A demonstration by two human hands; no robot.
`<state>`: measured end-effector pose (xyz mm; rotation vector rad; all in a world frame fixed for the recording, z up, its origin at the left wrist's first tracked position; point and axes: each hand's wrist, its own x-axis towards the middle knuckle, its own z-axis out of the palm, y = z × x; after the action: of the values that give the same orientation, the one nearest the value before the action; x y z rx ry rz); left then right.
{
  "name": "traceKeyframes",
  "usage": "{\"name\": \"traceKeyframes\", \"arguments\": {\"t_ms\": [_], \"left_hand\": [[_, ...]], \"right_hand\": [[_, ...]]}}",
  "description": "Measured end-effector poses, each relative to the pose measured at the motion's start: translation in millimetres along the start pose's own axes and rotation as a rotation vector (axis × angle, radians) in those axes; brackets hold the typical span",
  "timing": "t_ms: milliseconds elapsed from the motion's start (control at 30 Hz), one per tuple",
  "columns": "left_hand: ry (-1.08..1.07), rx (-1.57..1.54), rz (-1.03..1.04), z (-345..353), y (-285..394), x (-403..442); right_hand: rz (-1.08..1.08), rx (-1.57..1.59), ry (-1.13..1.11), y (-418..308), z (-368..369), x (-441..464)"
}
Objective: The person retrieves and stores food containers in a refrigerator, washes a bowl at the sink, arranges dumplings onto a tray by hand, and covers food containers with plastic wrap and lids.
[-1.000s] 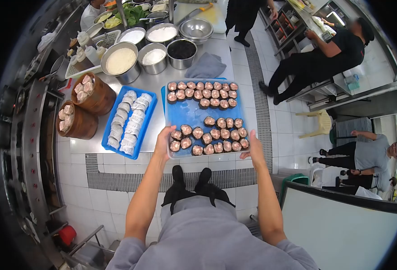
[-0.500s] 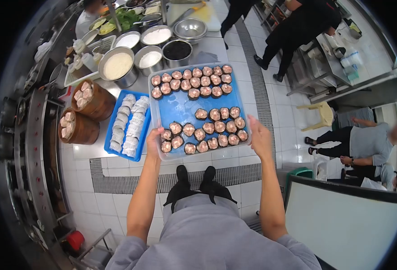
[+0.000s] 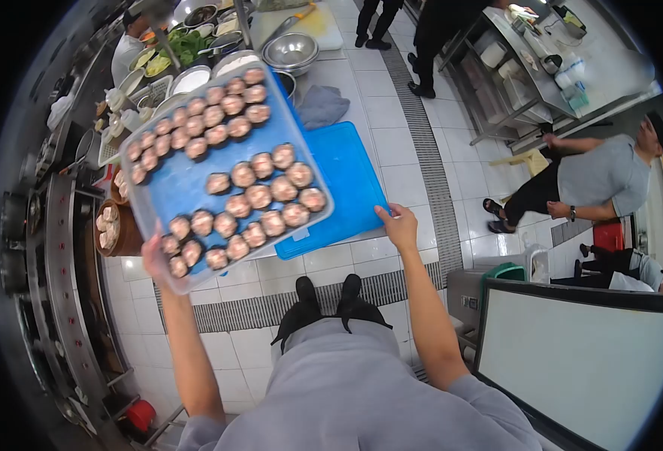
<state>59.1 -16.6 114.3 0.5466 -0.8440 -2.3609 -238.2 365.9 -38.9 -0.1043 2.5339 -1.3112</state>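
Observation:
My left hand (image 3: 155, 263) grips the near left corner of a clear plastic tray (image 3: 324, 213), held raised and slanted over the counter. Rows of dark-wrapped dumplings (image 3: 258, 197) with pink filling sit on its blue bottom. My right hand (image 3: 398, 225) pinches the right edge of a flat blue plastic lid (image 3: 343, 177), thumb on top. The lid lies partly beneath the tray's right side, over the counter. Left of the tray stands a round steamer basket (image 3: 125, 237) holding pale dumplings (image 3: 107, 227). The tray covers most of what lies under it.
Behind the tray are metal bowls (image 3: 290, 51), a grey cloth (image 3: 324, 105) and a cutting board (image 3: 316, 28) with a knife. A person in grey (image 3: 598, 177) stands at right, near a whiteboard-like panel (image 3: 579, 368). Another person (image 3: 128, 49) is at far left.
The tray has swung left and tilted, in my left hand only. My right hand has left the tray's edge and now holds the blue lid, which shows out to the right.

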Motion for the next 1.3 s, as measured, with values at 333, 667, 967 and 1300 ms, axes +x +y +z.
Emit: {"name": "traceKeyframes", "arguments": {"t_ms": [333,667,967,1300], "left_hand": [[0.164,0.076,0.154,0.8,13.3,-55.9],[0.113,-0.031,0.085,15.3,3.5,-57.2],[0.090,-0.026,0.078,5.4,9.2,-45.0],[0.012,-0.067,0.074,12.2,7.2,-46.5]], "right_hand": [[0.028,-0.196,0.260,-29.1,-4.8,-23.4],[0.211,0.124,0.170,-6.5,12.1,-0.5],[0.355,0.548,-0.087,-66.4,-2.4,-8.0],[-0.067,0.974,-0.072,-130.1,-7.0,-36.0]]}}
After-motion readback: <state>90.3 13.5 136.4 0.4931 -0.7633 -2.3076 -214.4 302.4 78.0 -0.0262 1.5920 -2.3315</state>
